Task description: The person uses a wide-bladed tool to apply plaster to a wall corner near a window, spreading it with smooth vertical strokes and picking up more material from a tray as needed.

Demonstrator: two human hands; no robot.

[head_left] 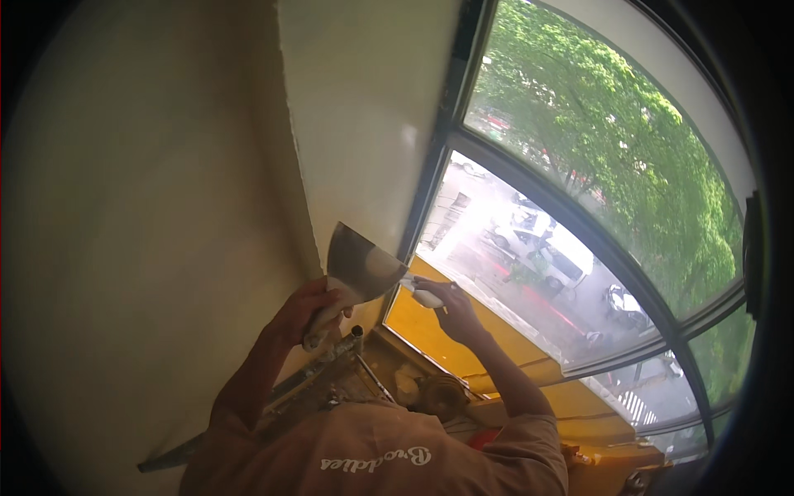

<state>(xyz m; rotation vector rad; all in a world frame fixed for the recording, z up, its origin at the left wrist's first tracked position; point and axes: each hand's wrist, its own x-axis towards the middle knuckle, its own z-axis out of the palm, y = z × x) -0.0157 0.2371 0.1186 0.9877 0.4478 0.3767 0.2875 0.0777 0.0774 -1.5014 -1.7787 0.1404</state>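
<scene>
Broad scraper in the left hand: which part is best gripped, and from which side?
Probably the handle, coming from below left. It is narrow and points down toward the person, while the wide blade fans upward and looks thin-edged. The left hand grips around the handle's upper end; the right hand is beyond the blade's right corner.

A person in a brown T-shirt (372, 450) grips a broad-bladed scraper (361, 266) in the left hand (304, 310), blade tilted up, while the right hand (456, 309) holds a smaller pale-handled tool (428, 298) close by the blade's right corner. A pale wall (165, 207) rises at left; across from me, beyond a dark-framed window (571, 205), a leafy tree (612, 124) stands above parked vehicles (566, 266). Metal poles (357, 331) sit below the hands, near a yellow panel (422, 324).
</scene>
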